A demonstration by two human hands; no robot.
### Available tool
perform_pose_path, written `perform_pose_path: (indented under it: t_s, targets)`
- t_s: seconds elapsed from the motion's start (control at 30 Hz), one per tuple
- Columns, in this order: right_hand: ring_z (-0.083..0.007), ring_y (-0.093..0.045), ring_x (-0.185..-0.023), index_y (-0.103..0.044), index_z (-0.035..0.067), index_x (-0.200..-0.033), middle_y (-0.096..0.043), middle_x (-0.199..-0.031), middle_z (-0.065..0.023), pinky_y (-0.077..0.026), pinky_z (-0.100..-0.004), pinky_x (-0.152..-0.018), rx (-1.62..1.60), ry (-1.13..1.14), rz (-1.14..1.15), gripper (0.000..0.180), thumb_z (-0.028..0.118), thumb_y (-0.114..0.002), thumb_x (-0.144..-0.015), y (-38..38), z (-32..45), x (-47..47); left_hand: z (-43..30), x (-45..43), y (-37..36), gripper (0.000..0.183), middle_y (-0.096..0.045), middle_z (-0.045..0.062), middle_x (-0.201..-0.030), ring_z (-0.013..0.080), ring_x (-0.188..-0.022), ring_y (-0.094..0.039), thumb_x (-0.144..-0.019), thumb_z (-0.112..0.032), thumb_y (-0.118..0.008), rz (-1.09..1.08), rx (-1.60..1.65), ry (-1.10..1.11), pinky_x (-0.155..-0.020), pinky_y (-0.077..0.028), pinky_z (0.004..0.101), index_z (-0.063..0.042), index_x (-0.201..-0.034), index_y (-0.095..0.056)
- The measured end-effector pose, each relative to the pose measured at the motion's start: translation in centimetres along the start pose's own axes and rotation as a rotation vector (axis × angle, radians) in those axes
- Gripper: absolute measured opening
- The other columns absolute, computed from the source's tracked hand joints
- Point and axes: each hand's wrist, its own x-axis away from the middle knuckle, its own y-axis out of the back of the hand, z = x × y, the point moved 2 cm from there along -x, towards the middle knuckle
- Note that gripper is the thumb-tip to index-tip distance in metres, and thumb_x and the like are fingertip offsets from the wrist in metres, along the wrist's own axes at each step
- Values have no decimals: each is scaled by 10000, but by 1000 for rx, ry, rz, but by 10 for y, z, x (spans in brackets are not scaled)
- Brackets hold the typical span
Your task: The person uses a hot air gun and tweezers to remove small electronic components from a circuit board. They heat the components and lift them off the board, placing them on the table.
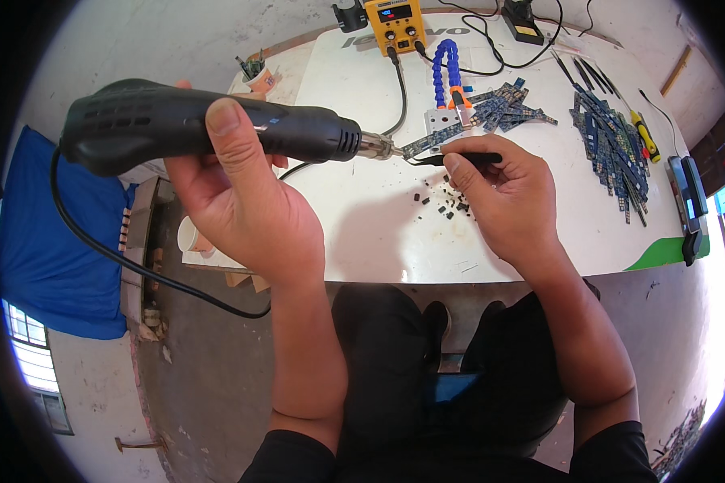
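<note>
My left hand (pixel 248 199) grips a black hot-air gun (pixel 151 121), its thumb across the body. The gun's metal nozzle (pixel 376 145) points right, at the near end of a narrow circuit-board strip (pixel 426 142). An orange-based clip (pixel 461 108) on a blue segmented flexible arm (pixel 440 75) reaches the strip's far end, above a grey metal block (pixel 436 119). Between thumb and fingers, my right hand (pixel 516 196) pinches black tweezers (pixel 480 158). Their bent tip is close to the nozzle and strip; contact cannot be made out. Small black components (pixel 449 210) lie scattered beside that hand.
A yellow rework station (pixel 396 27) with a lit display stands at the back. Circuit-board strips form a middle pile (pixel 504 108) and a right pile (pixel 610 151), near a yellow screwdriver (pixel 644 137). A cup (pixel 262 81) stands back left. The gun's cable (pixel 157 268) loops past my left forearm.
</note>
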Motion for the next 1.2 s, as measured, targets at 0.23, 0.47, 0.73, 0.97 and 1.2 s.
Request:
perform_pose_path:
  t_s: [0.23,0.47,0.73,0.97,1.2]
  targets:
    - [-69,-642,-767,-713,-50,-1102,-711,-877,-50,-540,-220,-713,2,-76,2,201,105,-708,-974,-2,5,1,-2,0,-1,413,-673,72,-880,25,-564,-428,-1035,-276,-636,-8,-8,5,-484,-334,193,-23,-1355,-569]
    - [-88,-660,-753,-730,-39,-1076,-729,-858,-75,-540,-236,-708,-57,-179,10,194,109,-708,-952,-4,7,2,-2,0,-1,417,-668,71,-879,23,-569,-425,-1040,-268,-628,-6,-8,8,-493,-340,195,-19,-1366,-553]
    - [-92,-657,-744,-734,-36,-1079,-733,-844,-77,-531,-242,-708,-86,-161,-32,202,108,-711,-940,-1,2,0,-3,0,-1,418,-665,71,-880,24,-572,-419,-1042,-266,-624,-10,-15,13,-504,-346,197,-19,-1371,-546]
    - [-95,-663,-745,-733,-35,-1081,-731,-836,-78,-530,-242,-698,-70,-134,-30,202,107,-711,-939,-2,5,2,-2,0,-1,415,-664,68,-889,25,-577,-414,-1040,-266,-627,-3,-9,13,-506,-344,196,-25,-1369,-548]
    - [-93,-665,-746,-733,-39,-1072,-729,-834,-80,-528,-237,-702,-100,-172,-5,196,102,-709,-940,-6,6,4,-3,1,0,444,-649,25,-922,33,-699,-510,-1007,-247,-680,8,40,44,-558,-390,182,-14,-1363,-552]
